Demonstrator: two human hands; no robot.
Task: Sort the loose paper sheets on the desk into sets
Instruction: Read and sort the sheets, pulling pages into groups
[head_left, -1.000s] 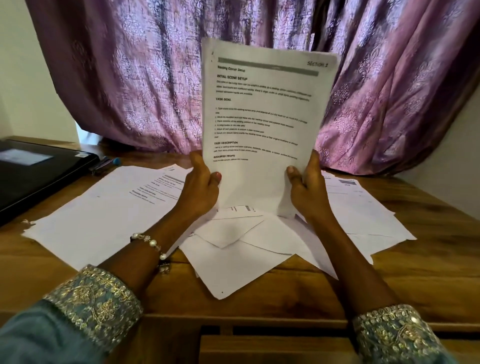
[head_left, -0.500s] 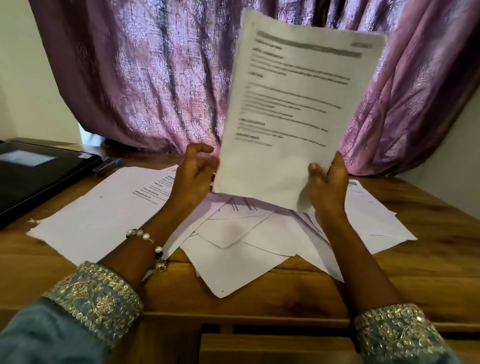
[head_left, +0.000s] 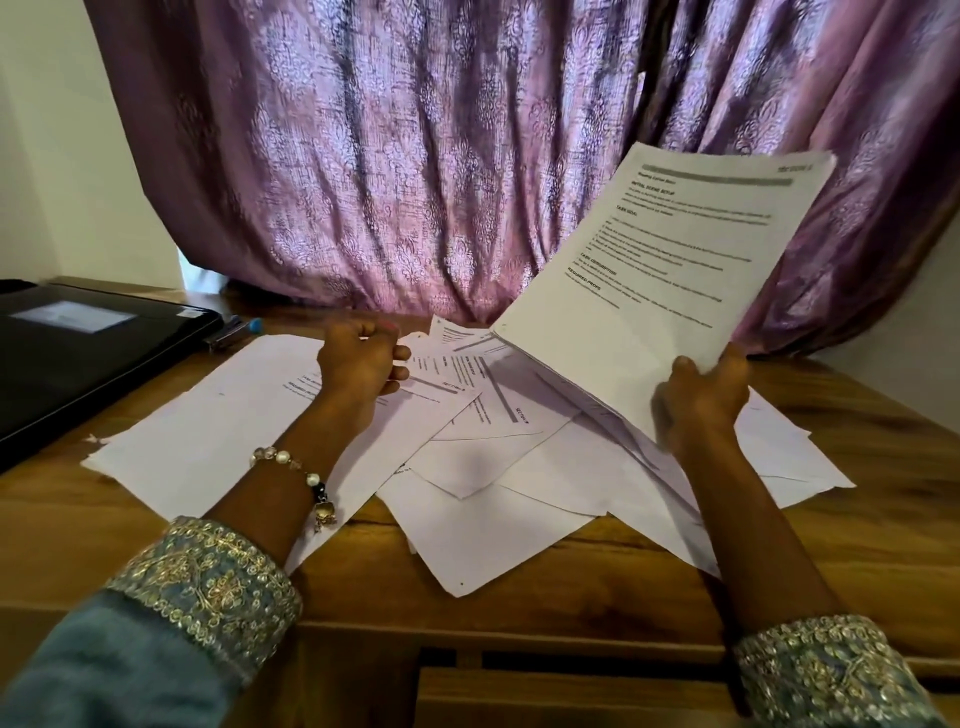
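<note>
My right hand (head_left: 701, 400) grips the lower edge of a printed sheet (head_left: 660, 270) and holds it tilted above the right side of the desk. Loose white paper sheets (head_left: 483, 467) lie overlapping in a scattered pile on the wooden desk (head_left: 883, 545); some show printed text, others their blank side. My left hand (head_left: 363, 358) hovers with loosely curled fingers over the back of the pile and holds nothing. A large sheet (head_left: 208, 436) lies under my left forearm.
A black laptop (head_left: 78, 348) lies closed at the left of the desk, with a blue-tipped pen (head_left: 234, 332) beside it. A purple curtain (head_left: 415, 156) hangs right behind the desk. A drawer front (head_left: 571, 696) shows below the front edge.
My left hand let go of the printed sheet and dropped toward the pile. My right hand alone carried the sheet to the right and lowered it.
</note>
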